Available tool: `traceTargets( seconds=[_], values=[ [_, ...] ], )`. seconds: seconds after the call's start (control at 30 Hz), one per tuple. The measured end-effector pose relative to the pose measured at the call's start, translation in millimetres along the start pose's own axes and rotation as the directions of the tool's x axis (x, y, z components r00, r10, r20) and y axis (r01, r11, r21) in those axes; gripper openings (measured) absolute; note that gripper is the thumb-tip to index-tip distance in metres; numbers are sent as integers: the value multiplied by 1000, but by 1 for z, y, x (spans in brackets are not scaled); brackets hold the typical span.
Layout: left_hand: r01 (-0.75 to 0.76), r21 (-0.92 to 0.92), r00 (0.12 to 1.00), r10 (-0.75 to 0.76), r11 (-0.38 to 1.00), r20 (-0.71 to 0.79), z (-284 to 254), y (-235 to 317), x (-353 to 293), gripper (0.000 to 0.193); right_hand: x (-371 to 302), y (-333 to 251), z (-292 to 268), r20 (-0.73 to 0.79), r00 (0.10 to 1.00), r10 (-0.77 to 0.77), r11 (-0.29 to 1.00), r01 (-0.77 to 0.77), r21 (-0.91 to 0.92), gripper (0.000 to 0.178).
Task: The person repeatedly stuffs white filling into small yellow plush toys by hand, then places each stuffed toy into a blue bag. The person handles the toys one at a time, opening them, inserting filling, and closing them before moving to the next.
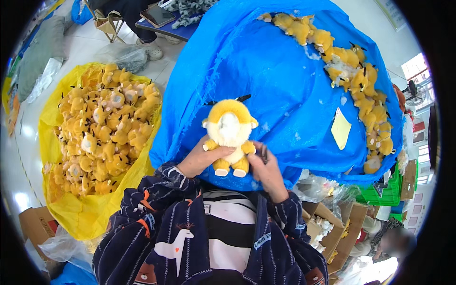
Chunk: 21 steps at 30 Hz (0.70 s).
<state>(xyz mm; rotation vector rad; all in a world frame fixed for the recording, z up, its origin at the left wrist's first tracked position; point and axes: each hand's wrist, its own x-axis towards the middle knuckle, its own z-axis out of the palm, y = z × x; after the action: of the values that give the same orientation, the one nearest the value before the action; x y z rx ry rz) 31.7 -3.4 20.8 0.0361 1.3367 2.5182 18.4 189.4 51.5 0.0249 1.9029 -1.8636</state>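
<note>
A yellow plush toy point(229, 121) with black horns and a white, open-looking face patch is held upright in front of me, over the near edge of a blue plastic sheet point(256, 95). My left hand point(202, 159) grips its body from the left, thumb across the white belly. On the other side, my right hand point(267, 171) pinches the toy's arm at the right, its fingertips slightly blurred. Both feet of the toy point toward me.
Several similar plush toys point(365, 99) line the sheet's far right rim, near a pale yellow card point(341, 129). A yellow bag point(52, 128) heaped with more toys stands on the left. Cardboard boxes point(349, 232) and a green crate point(382, 190) are at lower right, beside another person point(380, 240).
</note>
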Motion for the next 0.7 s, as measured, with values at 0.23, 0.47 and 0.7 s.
traceTargets(
  seconds=[0.23, 0.47, 0.7],
  values=[
    [-115, 303, 990, 84, 946, 113, 0, -1, -10, 48, 12, -1, 4, -35, 908, -417, 891, 401, -211, 43],
    [-210, 485, 945, 303, 849, -122, 4, -4, -12, 38, 5, 7, 28, -70, 847, -527, 795, 463, -392, 40],
    [-228, 317, 954, 276, 921, -115, 1, -5, -5, 31, 13, 15, 31, -60, 784, -617, 623, 440, -647, 36]
  ],
)
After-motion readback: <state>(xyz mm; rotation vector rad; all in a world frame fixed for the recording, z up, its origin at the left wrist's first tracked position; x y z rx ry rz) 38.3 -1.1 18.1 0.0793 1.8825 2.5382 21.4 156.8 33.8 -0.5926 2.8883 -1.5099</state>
